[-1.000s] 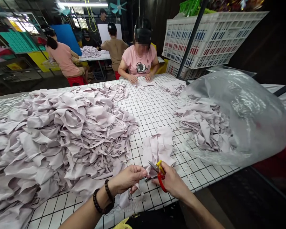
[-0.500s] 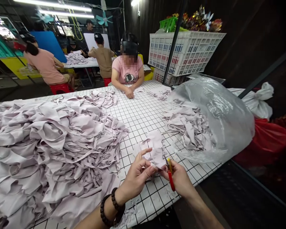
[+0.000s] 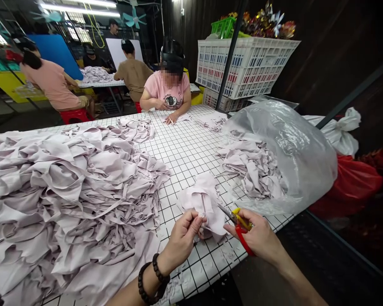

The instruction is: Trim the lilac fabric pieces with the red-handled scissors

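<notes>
Pinching the cloth [image 3: 208,196], here's the left hand [image 3: 182,237], the right hand [image 3: 260,234] gripping scissors [image 3: 242,239] nearby, and heaped fabric [image 3: 73,191] left of both!

Tube lights [image 3: 80,10] glow overhead, red stools [image 3: 75,116] stand on a dark floor [image 3: 25,117], and the right-hand wall [image 3: 332,46] is dark.

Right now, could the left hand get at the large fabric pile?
Probably yes: the large fabric pile lies just left of the left hand, with nothing standing between, though its fingers seem to be pinching the small cloth.
</notes>
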A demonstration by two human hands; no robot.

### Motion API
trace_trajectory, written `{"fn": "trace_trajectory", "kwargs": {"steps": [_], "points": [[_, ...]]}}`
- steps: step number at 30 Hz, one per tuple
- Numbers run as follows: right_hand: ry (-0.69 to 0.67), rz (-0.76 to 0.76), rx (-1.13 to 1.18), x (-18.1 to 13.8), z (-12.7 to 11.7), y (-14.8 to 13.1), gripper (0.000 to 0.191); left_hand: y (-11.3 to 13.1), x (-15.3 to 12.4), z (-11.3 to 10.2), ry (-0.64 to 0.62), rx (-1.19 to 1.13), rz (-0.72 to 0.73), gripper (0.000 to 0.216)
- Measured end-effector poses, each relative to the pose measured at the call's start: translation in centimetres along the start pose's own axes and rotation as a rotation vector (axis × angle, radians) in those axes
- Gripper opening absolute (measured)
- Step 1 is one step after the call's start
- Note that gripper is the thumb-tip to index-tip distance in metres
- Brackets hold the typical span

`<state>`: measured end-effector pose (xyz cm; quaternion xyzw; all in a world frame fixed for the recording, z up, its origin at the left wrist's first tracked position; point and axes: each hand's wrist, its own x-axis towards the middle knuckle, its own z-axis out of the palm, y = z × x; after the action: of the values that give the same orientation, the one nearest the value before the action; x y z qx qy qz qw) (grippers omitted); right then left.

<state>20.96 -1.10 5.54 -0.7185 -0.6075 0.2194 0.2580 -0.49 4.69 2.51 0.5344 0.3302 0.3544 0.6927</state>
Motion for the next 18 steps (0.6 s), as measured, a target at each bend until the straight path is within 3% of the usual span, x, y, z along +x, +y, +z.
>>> {"fn": "trace_trajectory", "kwargs": {"steps": [5,18], "points": [[-0.169,-0.026,-0.122,-0.2,0.3,-1.0,0.028,0.6,-0.3,-0.1,-0.003,0.09,0.052,0.026],[-0.122,-0.109,-0.185,0.0,1.5,-3.1,0.028,0.4,-0.5,-0.5,-0.034,0.187,0.093,0.025]]}}
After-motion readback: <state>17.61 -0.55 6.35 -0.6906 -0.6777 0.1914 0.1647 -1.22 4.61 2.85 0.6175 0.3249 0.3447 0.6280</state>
